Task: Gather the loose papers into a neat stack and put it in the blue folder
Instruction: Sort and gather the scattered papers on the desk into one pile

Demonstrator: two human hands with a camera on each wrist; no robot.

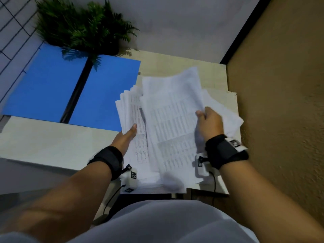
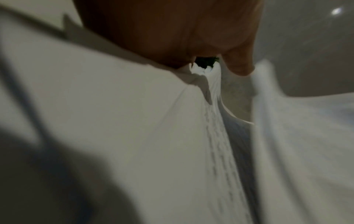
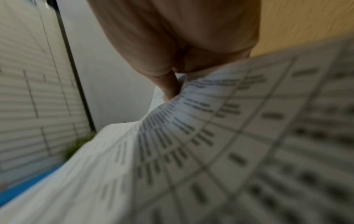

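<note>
Between both hands, the papers (image 1: 168,123) lie beside the blue folder (image 1: 52,85).

Folder (image 1: 52,85) left of papers (image 1: 171,123)

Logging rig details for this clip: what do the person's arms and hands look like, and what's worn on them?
Both forearms are bare, no sleeves. The left hand and right hand wear no gloves. Each wrist carries a wide black strap holding a small white camera unit with black-and-white square markers; a thin black cable trails from each unit.
</note>
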